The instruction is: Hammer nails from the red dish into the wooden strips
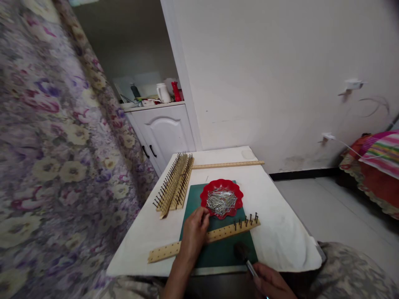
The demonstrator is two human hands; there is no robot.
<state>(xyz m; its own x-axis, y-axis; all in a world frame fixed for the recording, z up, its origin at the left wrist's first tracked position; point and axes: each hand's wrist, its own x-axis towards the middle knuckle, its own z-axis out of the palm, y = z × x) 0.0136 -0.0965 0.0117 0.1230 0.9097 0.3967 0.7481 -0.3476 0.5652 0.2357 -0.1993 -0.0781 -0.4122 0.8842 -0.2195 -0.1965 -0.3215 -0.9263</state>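
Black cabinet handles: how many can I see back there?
2. The left handle and right handle sit side by side on the white cabinet, just right of the floral curtain. More could be hidden behind the curtain or table.

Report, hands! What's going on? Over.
Left hand by red dish. Right hand gripping hammer. Wooden strip: nails at right end. Left hand hiding part of strip.

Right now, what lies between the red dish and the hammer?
In the head view, a wooden strip lies between the red dish and the hammer, crossing the green mat.
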